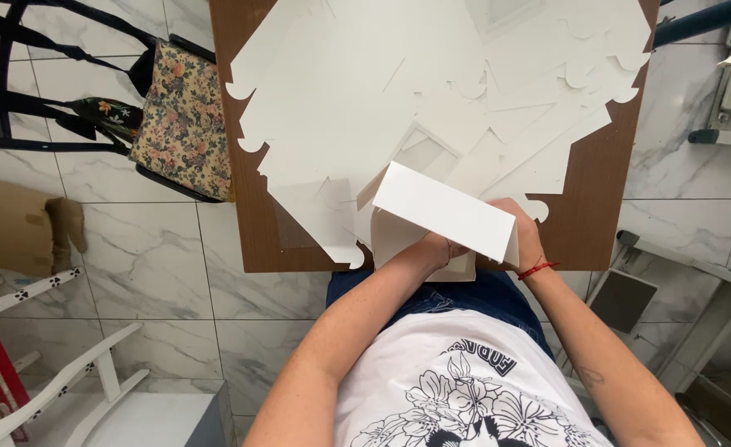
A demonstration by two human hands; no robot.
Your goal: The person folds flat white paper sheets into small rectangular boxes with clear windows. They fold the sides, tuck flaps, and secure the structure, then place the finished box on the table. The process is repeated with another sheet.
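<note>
A half-folded white cardboard box (440, 217) was held at the near edge of the brown table (589, 199), in front of a heap of flat die-cut blanks (341, 108); the left hand (438, 247) was tucked under its raised panel and the right hand (524, 232) was closed on its far corner (fingers mostly hidden); creases were best pressed squarely, both sides being steadied together.
</note>
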